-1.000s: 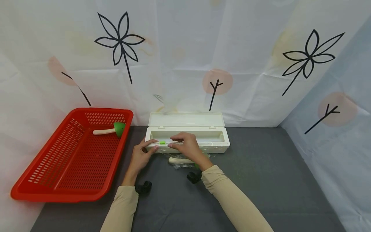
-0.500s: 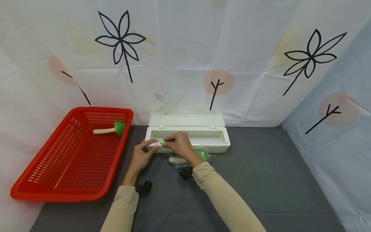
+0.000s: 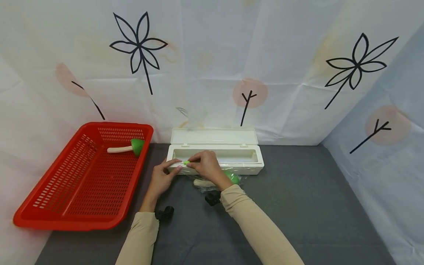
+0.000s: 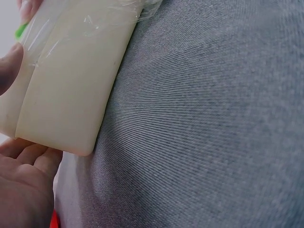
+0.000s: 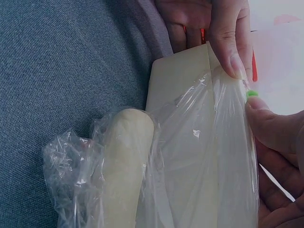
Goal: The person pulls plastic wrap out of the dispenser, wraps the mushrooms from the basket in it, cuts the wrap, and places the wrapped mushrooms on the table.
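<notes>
A white cling film dispenser stands against the back wall with its lid up. My left hand holds its left end, thumb and forefinger on the front rim, other fingers against the end face. My right hand pinches a small green slide cutter on the rim, close to the left thumb. Clear cling film drapes over the front of the dispenser. It runs down to a pale-handled thing with a rounded green head, which lies wrapped in film on the table, partly behind my right forearm.
A red perforated basket stands at the left. In it lies a similar thing with a pale handle and green head. Dark grey cloth covers the table. A white printed sheet hangs behind.
My right hand has moved left along the rim and taken hold of the green slide cutter. The left hand stays at the dispenser's left end.
</notes>
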`<state>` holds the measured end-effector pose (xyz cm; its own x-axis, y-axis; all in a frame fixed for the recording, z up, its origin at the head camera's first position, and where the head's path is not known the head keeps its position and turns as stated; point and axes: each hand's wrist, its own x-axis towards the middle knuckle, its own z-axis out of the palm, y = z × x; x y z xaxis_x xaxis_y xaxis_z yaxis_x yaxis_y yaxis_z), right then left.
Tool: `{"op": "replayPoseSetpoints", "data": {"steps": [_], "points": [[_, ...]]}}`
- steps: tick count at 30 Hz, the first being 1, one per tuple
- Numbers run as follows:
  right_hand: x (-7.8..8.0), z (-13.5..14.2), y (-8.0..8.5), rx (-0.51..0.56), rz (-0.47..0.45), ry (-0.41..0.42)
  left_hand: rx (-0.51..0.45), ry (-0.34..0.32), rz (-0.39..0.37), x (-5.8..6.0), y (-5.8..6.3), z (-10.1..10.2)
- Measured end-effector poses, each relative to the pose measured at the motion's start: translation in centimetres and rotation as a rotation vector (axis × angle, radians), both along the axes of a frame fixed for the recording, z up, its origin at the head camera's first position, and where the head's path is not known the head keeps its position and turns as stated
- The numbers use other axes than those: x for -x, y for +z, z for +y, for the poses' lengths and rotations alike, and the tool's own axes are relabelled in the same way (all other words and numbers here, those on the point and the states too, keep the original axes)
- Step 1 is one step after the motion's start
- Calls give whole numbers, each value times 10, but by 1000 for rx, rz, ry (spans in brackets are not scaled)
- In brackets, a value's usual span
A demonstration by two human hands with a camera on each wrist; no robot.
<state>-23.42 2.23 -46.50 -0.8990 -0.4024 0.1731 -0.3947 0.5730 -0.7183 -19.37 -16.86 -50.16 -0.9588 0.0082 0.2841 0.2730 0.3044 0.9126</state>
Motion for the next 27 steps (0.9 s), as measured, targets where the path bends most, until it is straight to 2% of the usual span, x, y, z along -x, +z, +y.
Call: {"op": "replayPoseSetpoints", "data": {"steps": [3,5,14,27], "points": [[0,1,0,1,-6,-9,5,11,-3,7,-16,-4],[0,1,0,1,-7,-19,1,12,-5,10,-21,-5],[-1,3,-3,-5,33,-37,-19,3,-6,9,-19,-5],[-3,11,0,-12,21,-18,-38,-6,5,9,-19,-6]]}}
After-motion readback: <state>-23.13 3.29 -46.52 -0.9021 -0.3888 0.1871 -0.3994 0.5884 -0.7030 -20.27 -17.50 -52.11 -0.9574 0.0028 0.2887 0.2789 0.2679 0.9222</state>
